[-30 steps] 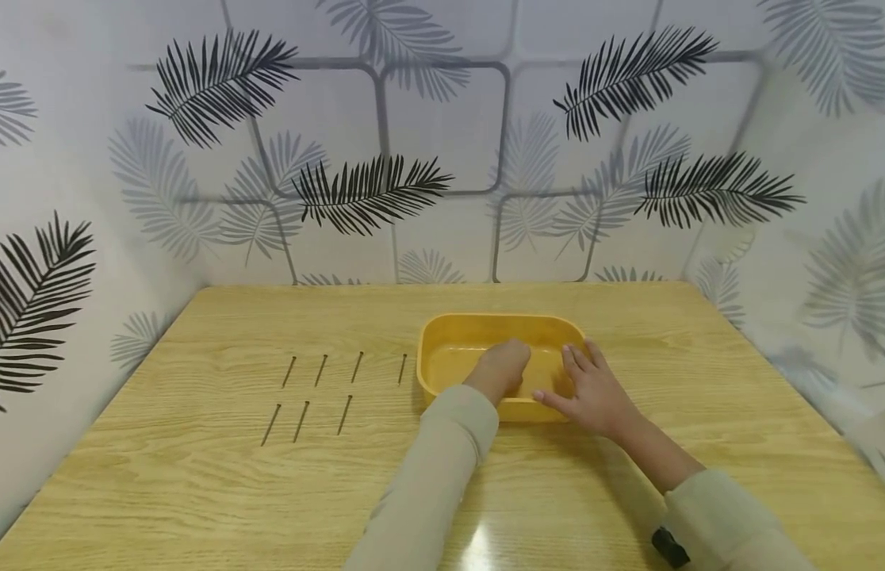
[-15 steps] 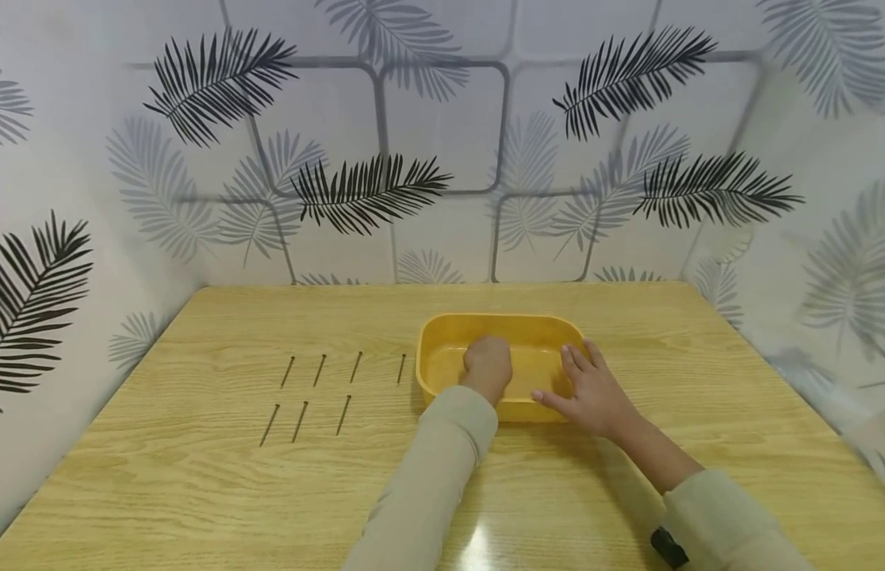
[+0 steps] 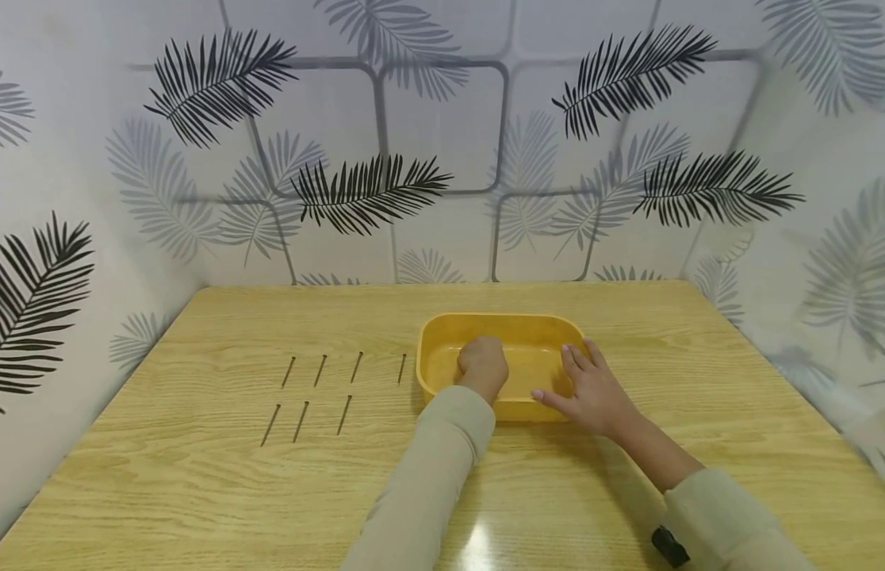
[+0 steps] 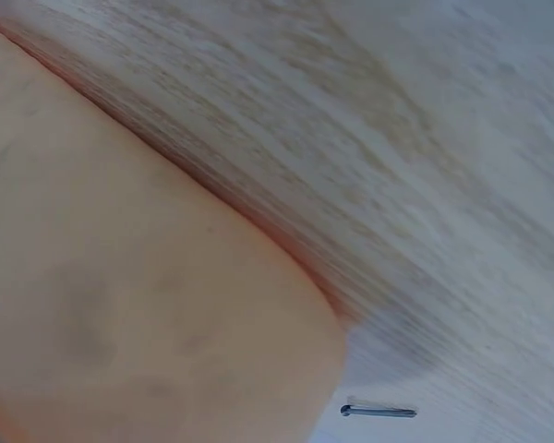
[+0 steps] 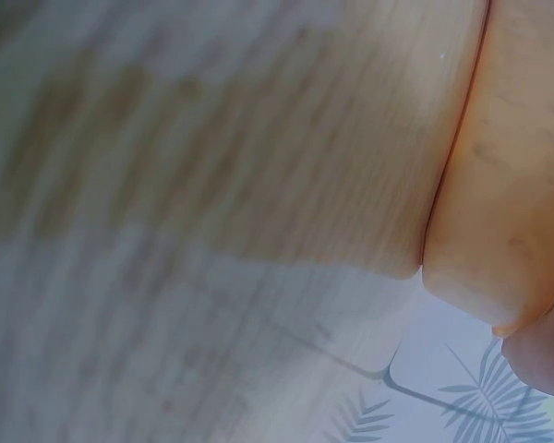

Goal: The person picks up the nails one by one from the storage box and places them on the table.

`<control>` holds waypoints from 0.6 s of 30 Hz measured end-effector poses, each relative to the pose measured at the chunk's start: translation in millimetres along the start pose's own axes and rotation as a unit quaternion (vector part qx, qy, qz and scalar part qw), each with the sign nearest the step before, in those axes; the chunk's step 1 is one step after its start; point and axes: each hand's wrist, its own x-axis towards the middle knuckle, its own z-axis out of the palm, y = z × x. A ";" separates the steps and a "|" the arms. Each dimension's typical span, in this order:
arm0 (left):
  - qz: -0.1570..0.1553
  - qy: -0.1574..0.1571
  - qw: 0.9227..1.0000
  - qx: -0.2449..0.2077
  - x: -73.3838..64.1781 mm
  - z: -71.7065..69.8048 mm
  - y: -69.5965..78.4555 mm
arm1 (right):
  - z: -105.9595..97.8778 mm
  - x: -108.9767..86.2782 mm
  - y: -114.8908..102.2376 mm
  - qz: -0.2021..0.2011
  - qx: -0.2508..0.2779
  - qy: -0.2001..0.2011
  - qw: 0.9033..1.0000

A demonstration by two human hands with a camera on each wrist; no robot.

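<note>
A yellow plastic tub (image 3: pixel 528 408) stands right of the table's middle. My left hand (image 3: pixel 483 365) reaches down inside it with curled fingers; the fingertips and anything between them are hidden. At the tub's near right corner rests my right hand (image 3: pixel 595 395), fingers extended over the right rim and thumb at the front rim. Several dark nails lie in two rows left of the tub, among them a back-row nail (image 3: pixel 402 369) close to it and a front-row nail (image 3: pixel 344 415). The left wrist view shows the tub's outer wall (image 4: pixel 166 249) and one nail (image 4: pixel 379 412).
The wood-grain table (image 3: pixel 200 492) meets a wall with leaf-patterned covering (image 3: pixel 442 119) at the back. A small black object (image 3: pixel 669 547) sits by the right sleeve (image 3: pixel 721 515).
My left hand has shifted left inside the tub, more in the first half second than after. The right hand, tub and nails stay where they were.
</note>
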 end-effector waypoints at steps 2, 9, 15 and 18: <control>-0.007 0.008 1.000 -0.004 0.0 0.2 -0.6 | 0.1 -0.2 0.2 0.000 0.000 -0.001 1.000; -0.011 -0.001 1.000 0.003 16.4 10.5 -3.0 | -0.7 -0.5 0.2 0.003 0.001 0.000 1.000; -0.018 0.001 1.000 0.020 45.5 35.2 -4.6 | -0.9 0.0 -0.2 0.008 0.003 -0.003 1.000; -0.015 -0.008 1.000 0.008 37.6 25.6 -6.4 | -0.9 0.4 -0.1 0.008 0.003 -0.003 1.000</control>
